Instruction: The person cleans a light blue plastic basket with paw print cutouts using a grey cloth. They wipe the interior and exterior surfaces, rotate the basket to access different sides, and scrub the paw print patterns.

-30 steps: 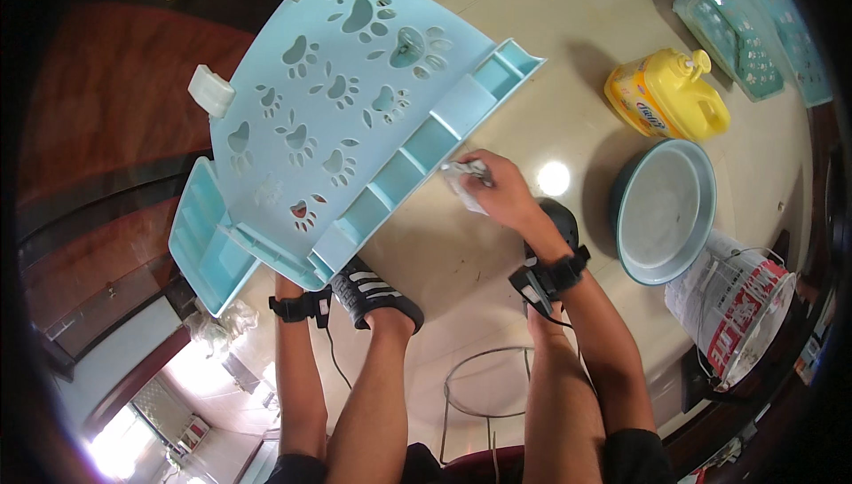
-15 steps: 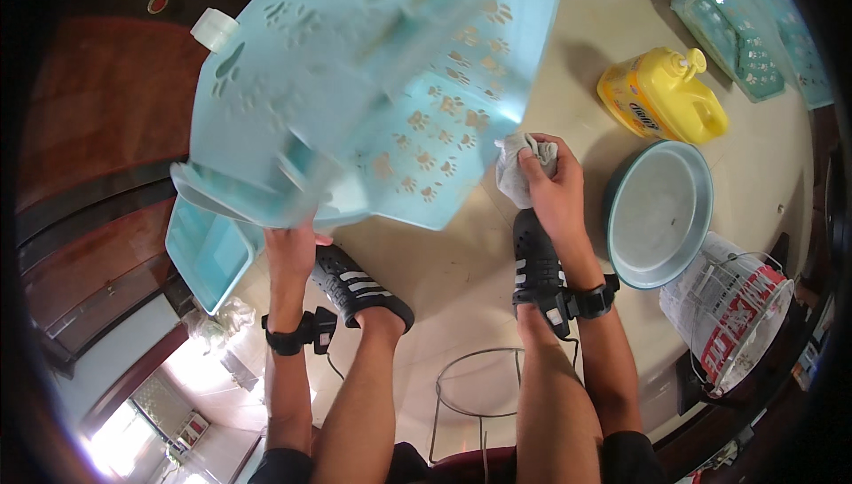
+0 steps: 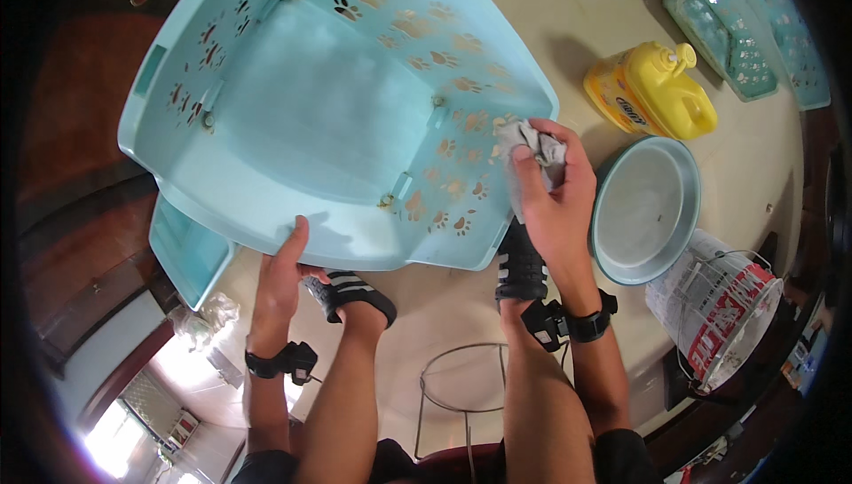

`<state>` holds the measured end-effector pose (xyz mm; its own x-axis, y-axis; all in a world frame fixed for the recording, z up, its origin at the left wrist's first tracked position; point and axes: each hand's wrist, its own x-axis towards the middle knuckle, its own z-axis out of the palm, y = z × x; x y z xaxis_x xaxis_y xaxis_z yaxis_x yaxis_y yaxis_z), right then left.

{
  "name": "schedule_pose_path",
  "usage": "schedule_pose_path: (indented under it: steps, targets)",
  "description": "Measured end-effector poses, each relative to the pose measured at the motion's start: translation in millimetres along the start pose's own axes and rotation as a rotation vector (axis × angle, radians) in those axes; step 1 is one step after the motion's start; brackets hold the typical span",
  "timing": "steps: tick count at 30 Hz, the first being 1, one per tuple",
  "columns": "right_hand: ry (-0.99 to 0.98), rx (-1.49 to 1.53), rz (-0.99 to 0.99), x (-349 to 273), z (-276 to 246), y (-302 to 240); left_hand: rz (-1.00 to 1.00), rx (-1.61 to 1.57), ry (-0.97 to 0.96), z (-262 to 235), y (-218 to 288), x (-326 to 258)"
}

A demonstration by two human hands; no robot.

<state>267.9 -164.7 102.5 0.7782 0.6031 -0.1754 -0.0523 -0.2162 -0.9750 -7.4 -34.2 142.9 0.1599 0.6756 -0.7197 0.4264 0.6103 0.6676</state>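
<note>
Pale-blue bin [image 3: 311, 102], edge clasped by left hand [image 3: 280, 276], thumb inside; right hand [image 3: 559, 204], fingers curled round grey cloth [image 3: 525, 141].

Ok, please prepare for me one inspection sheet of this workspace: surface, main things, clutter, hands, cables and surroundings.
Surface: pale, glossy floor.
Main things: light-blue plastic tub with paw-shaped holes, inside facing up; grey cloth, crumpled.
Clutter: yellow jug, round basin and white-and-red bucket at right; blue tray at left; wire stand near the person.
Hands: left hand holds the tub's near rim, thumb on top; right hand grips the cloth by the tub's right edge, contact unclear.
Cables: thin dark cable at the right wrist band; full run hidden.
Surroundings: dark wooden furniture at left; paw-patterned plastic pieces at upper right.
</note>
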Motion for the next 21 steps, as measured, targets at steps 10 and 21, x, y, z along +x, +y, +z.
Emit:
schedule_pose_path:
  steps: [10, 21]
  targets:
    - [-0.232, -0.332, -0.303, 6, 24, -37, -0.244, -0.252, -0.231, -19, -69, 28]
    - [-0.5, -0.462, -0.405, 24, 39, -45, -0.403, -0.035, -0.517, -2, -85, 42]
